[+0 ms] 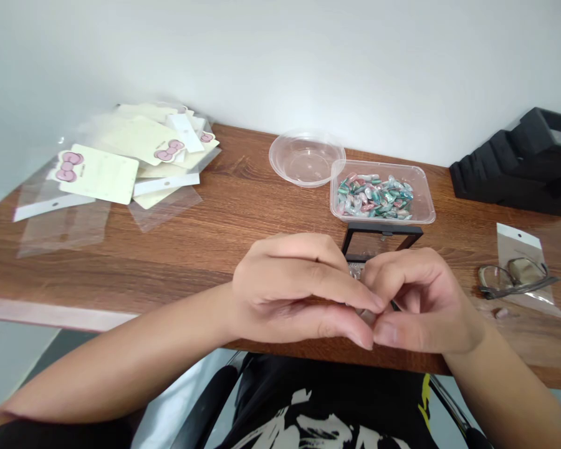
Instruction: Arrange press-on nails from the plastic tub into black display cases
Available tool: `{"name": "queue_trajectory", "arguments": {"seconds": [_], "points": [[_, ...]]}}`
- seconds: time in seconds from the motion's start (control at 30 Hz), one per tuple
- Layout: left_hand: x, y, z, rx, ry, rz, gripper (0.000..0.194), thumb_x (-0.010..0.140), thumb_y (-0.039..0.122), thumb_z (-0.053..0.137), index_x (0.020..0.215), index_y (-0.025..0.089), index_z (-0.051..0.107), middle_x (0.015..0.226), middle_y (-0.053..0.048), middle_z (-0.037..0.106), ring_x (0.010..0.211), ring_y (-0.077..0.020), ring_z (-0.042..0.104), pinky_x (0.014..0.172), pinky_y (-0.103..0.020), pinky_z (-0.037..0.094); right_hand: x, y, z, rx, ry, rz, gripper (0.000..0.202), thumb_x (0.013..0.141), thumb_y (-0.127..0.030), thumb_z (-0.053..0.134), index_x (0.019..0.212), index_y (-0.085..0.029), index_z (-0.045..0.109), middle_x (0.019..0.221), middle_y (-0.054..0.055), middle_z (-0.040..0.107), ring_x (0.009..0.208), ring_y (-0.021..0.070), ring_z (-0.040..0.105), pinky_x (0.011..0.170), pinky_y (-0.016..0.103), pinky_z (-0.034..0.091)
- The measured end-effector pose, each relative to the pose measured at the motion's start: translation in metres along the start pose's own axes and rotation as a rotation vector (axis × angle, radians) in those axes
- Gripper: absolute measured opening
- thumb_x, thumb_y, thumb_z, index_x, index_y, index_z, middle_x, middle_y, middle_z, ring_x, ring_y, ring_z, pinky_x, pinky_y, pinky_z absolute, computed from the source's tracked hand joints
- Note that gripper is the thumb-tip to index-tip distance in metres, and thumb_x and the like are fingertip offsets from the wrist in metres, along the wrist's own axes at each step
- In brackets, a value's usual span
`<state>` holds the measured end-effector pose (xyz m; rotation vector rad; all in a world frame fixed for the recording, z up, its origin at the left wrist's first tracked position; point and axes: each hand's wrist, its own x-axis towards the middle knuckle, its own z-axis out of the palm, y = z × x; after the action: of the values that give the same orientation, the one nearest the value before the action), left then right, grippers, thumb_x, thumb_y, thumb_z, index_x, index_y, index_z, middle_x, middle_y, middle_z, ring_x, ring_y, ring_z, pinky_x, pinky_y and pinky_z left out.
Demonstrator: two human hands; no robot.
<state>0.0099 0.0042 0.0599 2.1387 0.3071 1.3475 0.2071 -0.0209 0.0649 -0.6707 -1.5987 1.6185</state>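
My left hand [303, 287] and my right hand [421, 302] meet above the table's front edge, fingertips almost touching. Each is closed in a pinch around a small pale, translucent piece [368, 316], mostly hidden between the fingertips. Behind them stands a black-edged clear frame [383, 232], its lower part covered by my hands. Just beyond it, a clear rectangular tub [425, 206] holds many small green, pink and white shiny pieces [376, 196].
A round clear dish [307, 159] touches the tub's left corner. Cream cards with pink bows [105, 174] and clear bags lie at left. At right are eyeglasses [514, 280] on a clear bag [523, 240], a small pinkish piece [501, 313] and a black stepped rack [509, 165].
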Motion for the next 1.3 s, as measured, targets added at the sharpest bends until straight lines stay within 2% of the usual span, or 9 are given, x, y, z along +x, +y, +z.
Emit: {"name": "queue_trajectory", "arguments": {"seconds": [0.13,0.33,0.53,0.63,0.73,0.83,0.93,1.07,1.3], "points": [[0.004,0.001,-0.002,-0.056,-0.045,-0.013,0.018,0.096,0.030,0.062,0.086,0.017,0.069,0.071,-0.002,0.068,0.058,-0.0075,0.064,0.060,-0.016,0.059,0.000,-0.008,0.002,-0.099,0.020,-0.007,0.010,0.075,-0.013,0.075,0.069,-0.017,0.068,0.061,-0.004,0.055,0.048,0.0043,0.043,0.041,0.019,0.029],[0.004,-0.002,-0.004,-0.056,-0.087,-0.061,0.017,0.097,0.033,0.061,0.090,0.024,0.074,0.068,0.000,0.067,0.055,-0.0081,0.064,0.056,-0.017,0.058,0.001,-0.014,0.002,-0.142,0.032,0.007,0.014,0.081,-0.011,0.068,0.068,-0.015,0.065,0.061,-0.004,0.053,0.048,0.0026,0.039,0.041,0.018,0.027],[-0.002,-0.005,-0.002,-0.037,-0.129,-0.131,0.016,0.098,0.020,0.058,0.108,0.017,0.070,0.079,-0.004,0.070,0.067,-0.0087,0.066,0.064,-0.018,0.056,-0.008,-0.009,0.000,-0.124,0.129,0.078,0.015,0.086,-0.017,0.066,0.071,-0.017,0.065,0.062,-0.004,0.056,0.052,0.0055,0.044,0.046,0.020,0.033],[-0.004,-0.006,0.000,0.022,-0.123,-0.139,0.018,0.097,0.019,0.058,0.111,0.013,0.068,0.081,-0.006,0.070,0.068,-0.0094,0.064,0.064,-0.018,0.055,-0.021,-0.008,-0.001,-0.260,0.186,0.080,0.015,0.090,-0.022,0.064,0.075,-0.019,0.067,0.067,-0.001,0.062,0.057,0.0081,0.052,0.050,0.021,0.038],[-0.005,-0.005,0.000,0.133,-0.113,-0.131,0.014,0.096,0.022,0.058,0.094,0.015,0.069,0.077,-0.005,0.068,0.065,-0.0103,0.063,0.060,-0.020,0.052,-0.033,-0.008,-0.002,-0.591,0.204,0.102,0.012,0.091,-0.022,0.063,0.082,-0.019,0.070,0.068,0.000,0.065,0.057,0.0092,0.054,0.050,0.022,0.038],[-0.007,-0.005,-0.001,0.321,-0.113,-0.117,0.029,0.094,0.024,0.061,0.066,0.016,0.060,0.070,-0.003,0.065,0.057,-0.0095,0.057,0.054,-0.022,0.046,-0.043,-0.006,-0.001,-0.819,0.169,0.200,0.017,0.093,-0.024,0.058,0.083,-0.019,0.070,0.064,-0.001,0.061,0.052,0.0087,0.049,0.048,0.023,0.035],[-0.009,-0.008,-0.001,0.477,-0.131,-0.118,0.034,0.093,0.027,0.063,0.061,0.017,0.056,0.068,-0.001,0.066,0.055,-0.0091,0.057,0.053,-0.022,0.042,-0.049,0.002,0.001,-0.990,0.161,0.357,0.023,0.095,-0.028,0.053,0.080,-0.020,0.069,0.070,0.001,0.065,0.058,0.0120,0.055,0.055,0.025,0.038],[-0.011,-0.015,0.000,0.500,-0.306,-0.212,0.027,0.097,0.033,0.057,0.078,0.018,0.069,0.071,0.000,0.070,0.063,-0.0114,0.065,0.059,-0.023,0.045,-0.048,0.011,0.004,-1.143,0.170,0.511,0.027,0.095,-0.030,0.049,0.077,-0.021,0.067,0.075,0.003,0.067,0.062,0.0149,0.057,0.058,0.027,0.036],[-0.009,-0.021,-0.005,0.220,-0.726,-0.326,0.013,0.088,0.035,0.072,0.095,0.024,0.072,0.076,0.006,0.071,0.063,-0.0092,0.063,0.055,-0.022,0.037,-0.033,0.013,-0.002,-0.963,0.099,0.619,0.026,0.093,-0.030,0.050,0.073,-0.019,0.063,0.067,0.000,0.063,0.054,0.0110,0.048,0.053,0.025,0.030]]}}
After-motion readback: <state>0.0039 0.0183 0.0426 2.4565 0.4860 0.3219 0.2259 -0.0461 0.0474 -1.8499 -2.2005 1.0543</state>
